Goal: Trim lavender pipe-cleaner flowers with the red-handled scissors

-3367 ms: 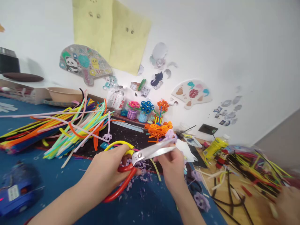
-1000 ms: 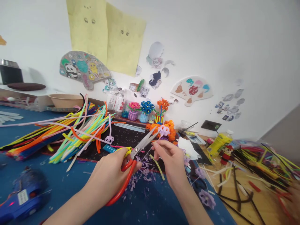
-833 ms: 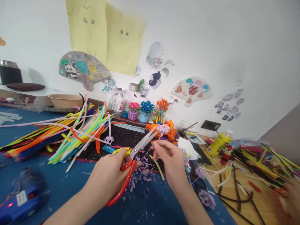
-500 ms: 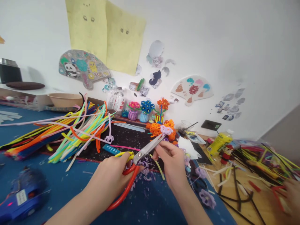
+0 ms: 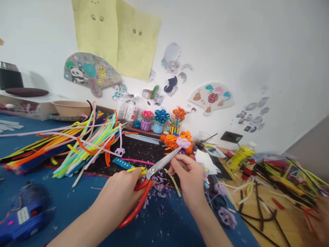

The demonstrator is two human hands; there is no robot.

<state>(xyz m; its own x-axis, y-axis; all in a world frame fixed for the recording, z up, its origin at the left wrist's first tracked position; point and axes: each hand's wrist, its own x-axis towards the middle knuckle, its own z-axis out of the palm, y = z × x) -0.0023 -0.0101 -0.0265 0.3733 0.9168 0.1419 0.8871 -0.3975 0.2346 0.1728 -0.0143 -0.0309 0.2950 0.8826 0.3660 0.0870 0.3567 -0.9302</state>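
My left hand [image 5: 120, 192] is closed on the red and yellow handles of a pair of scissors [image 5: 155, 167]. Their steel blades point up and right, and they look closed. My right hand [image 5: 189, 176] pinches the thin stem of a small lilac pipe-cleaner flower [image 5: 183, 142], which sits at the blade tips. Lilac fuzz clippings [image 5: 159, 190] lie scattered on the blue mat [image 5: 77, 199] under both hands.
A heap of coloured pipe cleaners [image 5: 77, 140] lies at the left, a blue glue gun [image 5: 22, 214] at the lower left. More lilac flowers [image 5: 226, 218] lie by my right wrist. Black and yellow pipe cleaners [image 5: 280, 178], a yellow glue bottle [image 5: 239, 157], and small flower pots [image 5: 160, 123] stand beyond.
The scissor blades have gone from open to closed at the lilac flower. Both hands have shifted slightly right and lower since a second ago.
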